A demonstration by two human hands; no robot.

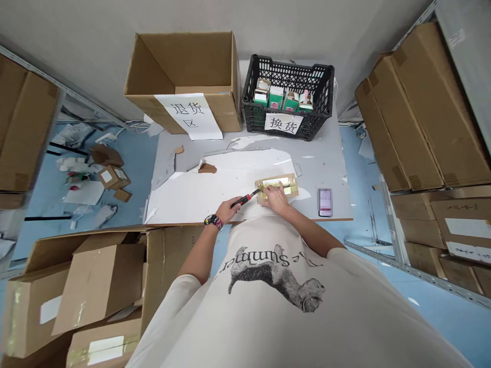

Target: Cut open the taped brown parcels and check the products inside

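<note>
A person's left hand (pixel 229 210), with a watch (pixel 213 222) on its wrist, closes around the handle of a black-and-red utility knife (pixel 242 198), whose front end reaches toward a flat parcel wrapped in yellowish tape (pixel 276 187). The right hand (pixel 275 199) lies on that parcel, fingers slightly spread and pressing down, not pinching. The parcel rests on a white sheet (pixel 187 197) near the front edge of a grey table (pixel 330 158), with a phone with a blurred screen (pixel 324 202) to its right. Farther along the table sit a black plastic crate (pixel 287 64) of small green-and-white boxes (pixel 276 97), labelled 换货, and an open cardboard box (pixel 184 61), labelled 退货区. Stacked cartons (pixel 422 117) fill the shelves on the right.
</note>
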